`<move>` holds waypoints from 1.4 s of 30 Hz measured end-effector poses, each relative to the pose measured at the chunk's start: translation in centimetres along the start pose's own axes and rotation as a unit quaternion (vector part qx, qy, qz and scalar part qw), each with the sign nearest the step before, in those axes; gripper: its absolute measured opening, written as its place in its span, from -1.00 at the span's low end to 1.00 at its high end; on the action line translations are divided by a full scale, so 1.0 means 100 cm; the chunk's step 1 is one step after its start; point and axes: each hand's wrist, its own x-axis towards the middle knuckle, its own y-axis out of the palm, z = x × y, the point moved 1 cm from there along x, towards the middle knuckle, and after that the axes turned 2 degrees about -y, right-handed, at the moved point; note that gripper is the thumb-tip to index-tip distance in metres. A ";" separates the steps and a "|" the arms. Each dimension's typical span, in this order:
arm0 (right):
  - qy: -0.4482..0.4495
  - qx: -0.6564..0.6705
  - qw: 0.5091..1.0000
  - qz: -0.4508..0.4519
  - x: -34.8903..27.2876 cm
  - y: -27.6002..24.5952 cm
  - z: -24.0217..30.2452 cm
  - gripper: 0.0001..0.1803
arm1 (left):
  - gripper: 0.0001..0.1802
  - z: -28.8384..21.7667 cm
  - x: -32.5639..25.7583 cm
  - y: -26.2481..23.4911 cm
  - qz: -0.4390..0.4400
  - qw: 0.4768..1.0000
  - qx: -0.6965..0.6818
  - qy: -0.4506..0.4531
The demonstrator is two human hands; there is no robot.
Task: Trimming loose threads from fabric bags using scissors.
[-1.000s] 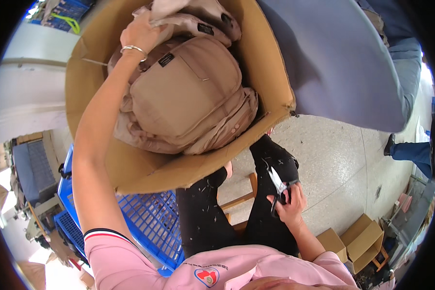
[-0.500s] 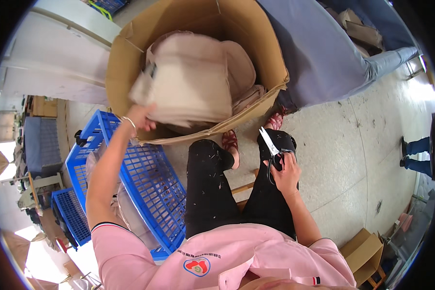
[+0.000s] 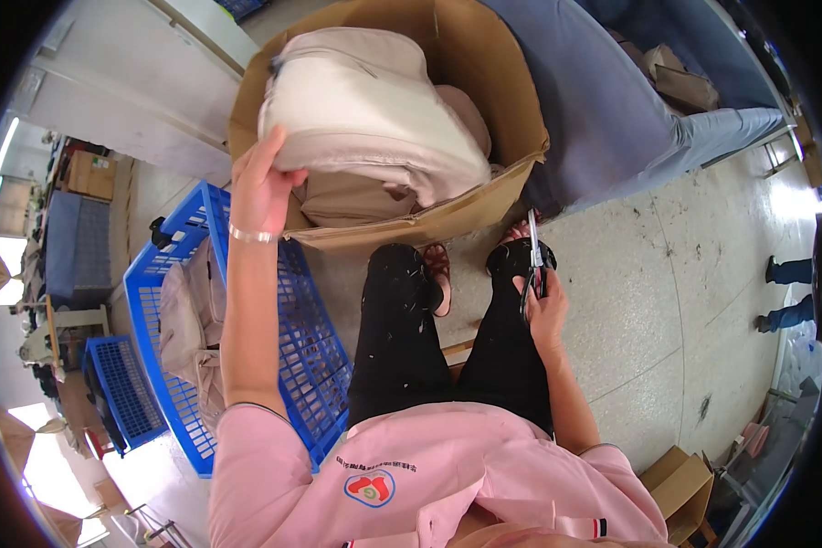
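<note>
Pale-beige fabric bag (image 3: 365, 105): near edge raised higher than before, left hand (image 3: 265, 187) pinching its left side. Right hand (image 3: 546, 309) curled round black-handled metal scissors (image 3: 534, 242). Pink short-sleeved shirt (image 3: 511, 447): dark lettering (image 3: 374, 462).

Pink shirt (image 3: 511, 457), black trousers (image 3: 397, 342) and red sandals (image 3: 437, 263)

Just below the left fingers (image 3: 272, 148), a slim silvery bracelet (image 3: 250, 236) is worn. Farther back from the fingers, the shirt is finished with short, dark-edged sleeves (image 3: 254, 452), and its front is marked with dark lettering (image 3: 374, 463) and a rounded emblem (image 3: 369, 490) in blue, red and green. Between the left and right fingers (image 3: 554, 290), the trousers are flecked with white. Ahead of the right fingers, the strappy sandals are worn.
</note>
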 end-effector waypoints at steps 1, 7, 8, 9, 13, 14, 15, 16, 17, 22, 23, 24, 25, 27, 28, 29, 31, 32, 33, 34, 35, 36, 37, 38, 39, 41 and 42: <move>0.055 0.142 0.988 0.004 -0.003 0.001 -0.003 -0.70 | -0.75 -0.006 -0.025 -0.002 -0.040 0.997 -0.061 0.025; 0.152 0.283 0.945 0.066 -0.002 -0.001 0.057 -0.58 | -0.62 0.080 -0.205 -0.097 -0.012 0.995 0.059 -0.086; 0.172 0.366 0.911 0.080 0.000 -0.001 0.058 -0.57 | -0.67 0.099 -0.234 -0.106 0.037 0.982 0.033 -0.181; 0.178 0.358 0.912 0.087 -0.001 0.000 0.069 -0.53 | -0.71 0.105 -0.258 -0.093 0.013 0.959 0.042 -0.281; 0.203 0.271 0.929 0.152 -0.009 0.004 0.087 -0.60 | -0.67 0.134 -0.301 -0.101 0.032 0.907 0.113 -0.403; 0.207 0.268 0.929 0.150 -0.014 0.004 0.087 -0.60 | -0.69 0.121 -0.289 -0.104 0.119 0.877 0.174 -0.431; 0.205 0.279 0.929 0.127 -0.017 0.004 0.086 -0.61 | -0.70 0.106 -0.276 -0.103 0.203 0.836 0.233 -0.453; 0.201 0.288 0.930 0.104 -0.020 0.003 0.086 -0.62 | -0.74 0.090 -0.260 -0.098 0.233 0.844 0.244 -0.416; 0.180 0.302 0.933 0.077 -0.021 0.005 0.089 -0.63 | -0.78 0.073 -0.243 -0.090 0.255 0.853 0.256 -0.377; 0.060 0.150 0.987 0.018 -0.022 0.000 0.093 -0.67 | -0.79 0.044 -0.132 -0.040 0.187 0.857 0.451 0.163; 0.028 0.106 0.994 0.012 -0.021 0.002 0.096 -0.69 | -0.77 0.045 -0.105 -0.028 0.206 0.818 0.482 0.238; -0.005 0.062 0.998 0.008 -0.020 0.005 0.099 -0.70 | -0.73 0.047 -0.078 -0.017 0.221 0.771 0.510 0.311; -0.006 0.062 0.998 0.011 -0.018 0.008 0.098 -0.70 | -0.71 0.058 -0.054 -0.008 0.238 0.755 0.516 0.328; -0.018 0.018 1.000 0.004 -0.015 0.007 0.097 -0.71 | -0.69 0.080 -0.017 0.012 0.257 0.743 0.514 0.344; -0.018 0.014 1.000 0.004 -0.012 0.004 0.097 -0.71 | -0.70 0.090 -0.004 0.020 0.280 0.705 0.539 0.368; 0.009 0.070 0.997 0.030 -0.009 0.001 0.095 -0.72 | -0.71 0.094 0.004 0.027 0.302 0.663 0.563 0.391; 0.039 0.125 0.990 0.054 -0.009 -0.004 0.094 -0.73 | -0.75 0.094 0.015 0.036 0.338 0.661 0.567 0.358; 0.073 0.176 0.979 0.074 -0.010 -0.006 0.094 -0.74 | -0.79 0.092 0.017 0.040 0.372 0.656 0.571 0.325; 0.107 0.227 0.963 0.093 -0.012 -0.008 0.093 -0.76 | -0.79 0.089 0.018 0.042 0.375 0.656 0.570 0.323; 0.109 0.228 0.963 0.089 -0.014 -0.011 0.092 -0.76 | -0.84 0.082 0.019 0.047 0.409 0.654 0.577 0.268; 0.134 0.222 0.961 0.100 -0.017 -0.015 0.090 -0.76 | -0.87 0.077 0.018 0.051 0.441 0.649 0.582 0.212; 0.158 0.216 0.957 0.110 -0.019 -0.019 0.088 -0.76 | -0.87 0.075 0.015 0.055 0.446 0.647 0.581 0.213; 0.160 0.216 0.957 0.106 -0.021 -0.022 0.083 -0.76 | -0.88 0.074 0.010 0.058 0.457 0.655 0.559 0.222; 0.084 0.111 0.986 0.096 -0.023 -0.025 0.076 -0.75 | -0.87 0.073 0.007 0.062 0.468 0.663 0.537 0.231; 0.008 0.004 0.996 0.085 -0.025 -0.027 0.073 -0.74 | -0.87 0.072 0.006 0.068 0.472 0.662 0.534 0.231; -0.031 -0.045 0.996 0.064 -0.021 -0.021 0.102 -0.71 | -0.84 0.070 0.000 0.076 0.498 0.683 0.495 0.200; -0.073 -0.091 0.992 0.044 -0.017 -0.015 0.120 -0.68 | -0.84 0.068 -0.003 0.079 0.500 0.682 0.495 0.199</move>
